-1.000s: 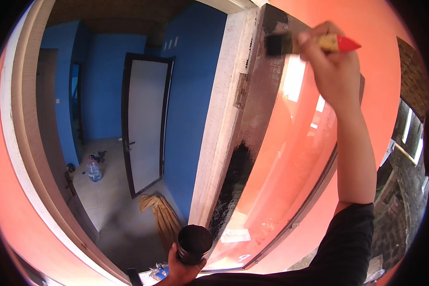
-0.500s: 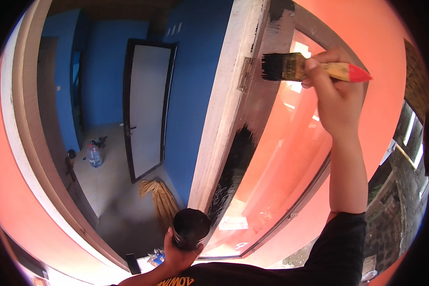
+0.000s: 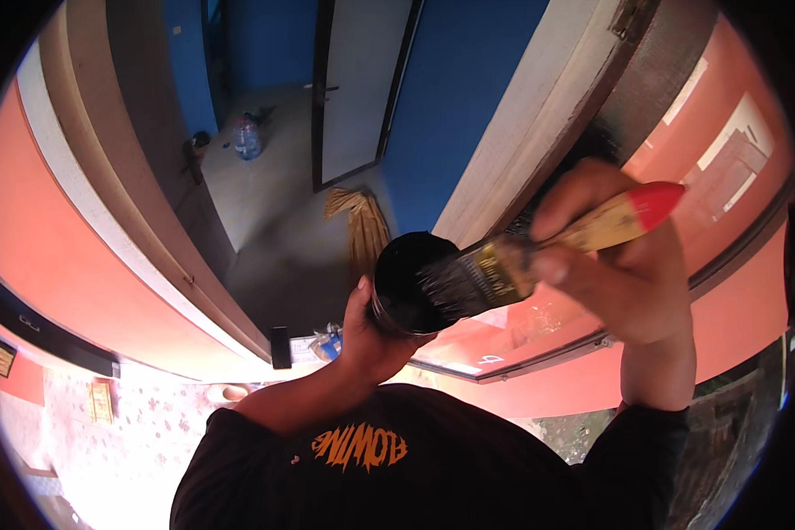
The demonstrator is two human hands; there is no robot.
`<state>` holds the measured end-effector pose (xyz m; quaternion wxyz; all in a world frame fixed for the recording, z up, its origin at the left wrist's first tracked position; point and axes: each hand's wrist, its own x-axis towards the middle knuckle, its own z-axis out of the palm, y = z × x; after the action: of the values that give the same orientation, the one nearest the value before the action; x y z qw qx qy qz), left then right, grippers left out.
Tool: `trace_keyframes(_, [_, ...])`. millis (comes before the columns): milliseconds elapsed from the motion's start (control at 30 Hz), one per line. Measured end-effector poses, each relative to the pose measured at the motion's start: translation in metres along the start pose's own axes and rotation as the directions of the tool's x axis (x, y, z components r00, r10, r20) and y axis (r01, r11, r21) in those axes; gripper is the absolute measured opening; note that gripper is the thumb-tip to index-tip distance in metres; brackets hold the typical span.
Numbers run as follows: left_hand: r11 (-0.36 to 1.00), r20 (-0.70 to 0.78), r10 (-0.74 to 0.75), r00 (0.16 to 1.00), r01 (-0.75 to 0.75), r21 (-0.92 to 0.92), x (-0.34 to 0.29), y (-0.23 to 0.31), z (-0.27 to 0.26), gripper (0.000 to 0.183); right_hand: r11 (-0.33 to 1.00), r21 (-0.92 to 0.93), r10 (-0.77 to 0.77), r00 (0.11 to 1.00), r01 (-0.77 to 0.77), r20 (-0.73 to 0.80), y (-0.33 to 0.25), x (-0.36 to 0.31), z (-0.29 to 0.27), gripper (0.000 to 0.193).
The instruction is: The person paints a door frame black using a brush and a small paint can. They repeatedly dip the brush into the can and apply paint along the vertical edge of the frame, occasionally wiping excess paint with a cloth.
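Observation:
My left hand is wrapped round a round paint can with dark paint inside. In my right hand is a paintbrush with a wooden, red-tipped handle, gripped between thumb and fingers. The brush tilts down to the left, its black-coated bristles at the can's mouth; whether they touch the paint I cannot tell. Behind my right hand runs the brown window frame, partly coated black, with the pale wooden door jamb beside it.
Through the doorway stand a white door with a dark frame and a clear water bottle on the floor. A tan cloth-like bundle lies by the blue wall. A glass pane is at the right.
My right hand has brought the brush down from the upper window frame to the can. The view has tilted downward, so the can and my left hand appear higher.

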<state>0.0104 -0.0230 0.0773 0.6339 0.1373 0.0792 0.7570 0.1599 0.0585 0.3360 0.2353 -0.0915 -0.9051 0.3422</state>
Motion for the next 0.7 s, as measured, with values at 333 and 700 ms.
trace_keyframes(333, [1.0,0.054,0.011,0.998,-0.012,0.023,-0.004,-0.002,0.008,0.071,0.935,-0.34,0.005,0.956,0.1,0.293,0.036,0.026,0.04,0.016])
trace_keyframes(700, [1.0,0.034,-0.006,0.999,0.006,-0.01,-0.006,-0.01,0.003,0.074,0.981,-0.069,0.187,0.978,-0.181,0.088,0.024,0.02,0.016,0.016])
